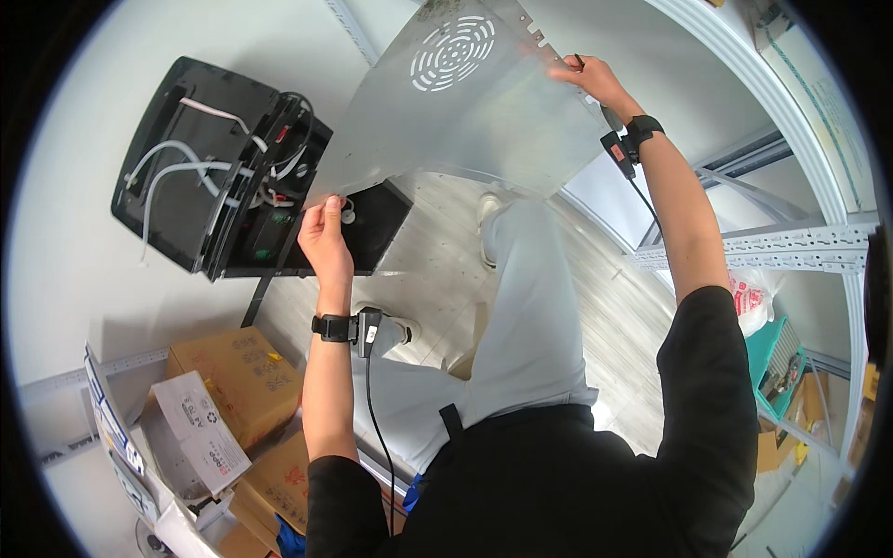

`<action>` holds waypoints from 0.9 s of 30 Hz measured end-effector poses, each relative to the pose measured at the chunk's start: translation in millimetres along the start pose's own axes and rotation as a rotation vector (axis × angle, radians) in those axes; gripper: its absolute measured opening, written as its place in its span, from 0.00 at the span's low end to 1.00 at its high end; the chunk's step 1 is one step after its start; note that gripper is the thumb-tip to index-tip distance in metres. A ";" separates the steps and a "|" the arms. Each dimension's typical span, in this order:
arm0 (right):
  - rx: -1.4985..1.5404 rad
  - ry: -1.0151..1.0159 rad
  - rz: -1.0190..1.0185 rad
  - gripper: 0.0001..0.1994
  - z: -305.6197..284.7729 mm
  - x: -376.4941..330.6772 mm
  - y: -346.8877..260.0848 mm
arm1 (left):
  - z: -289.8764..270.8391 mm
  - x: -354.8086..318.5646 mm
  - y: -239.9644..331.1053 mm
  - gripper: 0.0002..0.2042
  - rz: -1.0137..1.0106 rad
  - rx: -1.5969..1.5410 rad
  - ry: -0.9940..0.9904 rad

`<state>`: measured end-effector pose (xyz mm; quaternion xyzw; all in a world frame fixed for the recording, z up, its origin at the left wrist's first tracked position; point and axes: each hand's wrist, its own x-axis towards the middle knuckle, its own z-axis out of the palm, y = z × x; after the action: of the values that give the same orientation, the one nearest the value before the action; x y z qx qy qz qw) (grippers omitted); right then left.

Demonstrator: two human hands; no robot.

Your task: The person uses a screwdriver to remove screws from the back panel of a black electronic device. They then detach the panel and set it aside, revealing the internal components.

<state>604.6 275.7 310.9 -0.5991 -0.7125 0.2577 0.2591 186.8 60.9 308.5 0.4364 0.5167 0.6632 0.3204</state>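
Observation:
A large bent sheet-metal panel (446, 121) with a round pattern of vent slots spans the top middle of the head view. My left hand (326, 240) is closed in a pinch on its lower left corner. My right hand (595, 82) grips the notched edge at the upper right; a small dark piece shows at its fingers, too small to name. Left of the panel stands a black appliance casing (321, 232) with its inside exposed. Its black lid-like part (172, 177) carries white hoses (191, 167) and wiring. The panel partly covers the casing.
Cardboard boxes (237, 386) stand at the lower left. Metal shelving (763, 246) runs along the right, with a teal basket (777, 367) and a plastic bag (752, 299) on it. My legs (535, 298) are below the panel, over a light wood-look floor (437, 223).

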 end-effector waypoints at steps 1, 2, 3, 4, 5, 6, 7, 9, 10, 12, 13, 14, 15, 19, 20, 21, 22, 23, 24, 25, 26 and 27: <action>0.004 0.013 0.015 0.27 1.3 4.5 9.9 | 8.0 4.7 -9.8 0.07 -0.038 -0.020 -0.018; 0.008 0.025 0.030 0.29 3.4 9.5 20.4 | 15.5 9.9 -20.1 0.08 -0.065 -0.043 -0.048; -0.003 0.064 0.032 0.28 6.4 15.7 36.5 | 24.2 14.5 -36.2 0.07 -0.090 -0.087 -0.074; -0.012 0.103 0.032 0.27 9.9 22.2 53.7 | 34.5 18.2 -49.7 0.07 -0.132 -0.114 -0.075; -0.023 0.142 0.031 0.27 10.3 29.9 71.1 | 45.3 21.4 -63.3 0.07 -0.175 -0.141 -0.076; -0.046 0.105 0.082 0.27 12.2 37.3 78.9 | 52.9 24.5 -74.6 0.06 -0.213 -0.152 -0.067; -0.071 0.068 0.133 0.27 14.3 44.2 87.0 | 60.8 28.6 -88.3 0.06 -0.246 -0.159 -0.057; -0.129 -0.019 0.209 0.27 17.4 61.3 104.7 | 76.1 38.8 -111.7 0.06 -0.298 -0.209 -0.062; -0.162 -0.069 0.233 0.27 17.8 71.1 114.3 | 84.3 43.4 -120.9 0.07 -0.326 -0.207 -0.052; -0.188 -0.119 0.258 0.27 21.3 87.6 129.4 | 93.8 54.8 -144.1 0.08 -0.361 -0.173 -0.073; -0.181 -0.118 0.258 0.27 23.4 92.5 134.3 | 98.5 60.4 -156.5 0.09 -0.378 -0.157 -0.082; -0.173 -0.117 0.257 0.27 26.9 99.1 140.3 | 103.7 67.3 -168.5 0.09 -0.385 -0.126 -0.070; -0.179 -0.138 0.274 0.27 29.6 106.1 151.5 | 109.5 73.3 -179.5 0.09 -0.410 -0.157 -0.069; -0.210 -0.214 0.355 0.25 42.4 131.7 186.3 | 135.1 94.9 -209.7 0.08 -0.490 -0.250 -0.006; -0.220 -0.230 0.379 0.24 46.1 137.4 192.9 | 139.3 100.0 -219.9 0.08 -0.498 -0.262 0.001; -0.213 -0.222 0.382 0.23 51.0 140.2 203.5 | 143.0 101.1 -229.6 0.07 -0.511 -0.268 0.008; -0.205 -0.213 0.386 0.23 55.0 143.3 214.0 | 147.2 102.8 -238.6 0.07 -0.525 -0.273 0.009; -0.197 -0.204 0.389 0.23 58.4 146.3 224.5 | 151.8 104.9 -247.3 0.07 -0.539 -0.278 0.010; -0.207 -0.217 0.387 0.22 61.2 148.9 232.4 | 154.7 107.3 -255.0 0.07 -0.551 -0.284 0.010; -0.217 -0.230 0.386 0.22 63.2 151.5 240.5 | 157.5 108.9 -263.1 0.07 -0.567 -0.289 0.011; -0.226 -0.243 0.384 0.21 66.2 153.9 248.9 | 160.5 110.0 -271.4 0.06 -0.584 -0.295 0.012; -0.200 -0.251 0.395 0.21 74.7 156.1 249.9 | 160.3 112.7 -277.5 0.06 -0.596 -0.288 0.017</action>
<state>710.8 462.8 96.3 -0.7126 -0.6301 0.3040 0.0528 278.8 297.0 82.3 0.2105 0.5253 0.6102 0.5544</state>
